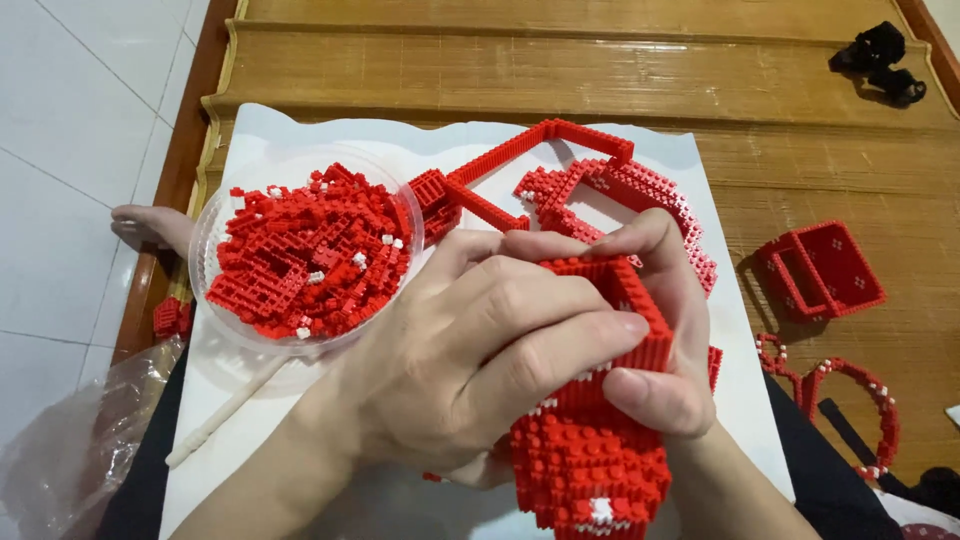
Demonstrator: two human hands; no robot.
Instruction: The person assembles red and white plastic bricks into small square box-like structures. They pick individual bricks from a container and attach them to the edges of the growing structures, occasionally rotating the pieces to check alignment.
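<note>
My left hand (470,350) and my right hand (665,330) both grip a red box-shaped model (595,450) built of tiny bricks, with a few white bricks on its lower face. The left fingers wrap over its top and side. My right thumb and fingers pinch its upper rim. A clear round bowl (205,245) heaped with loose red and white small bricks stands just left of my hands on a white sheet (290,130).
Flat red brick frames (590,170) lie on the sheet behind my hands. A small red open box (825,270) and red rings (860,400) rest on the bamboo mat at right. A white stick (215,420), a plastic bag (60,450) and a black object (880,55) are around.
</note>
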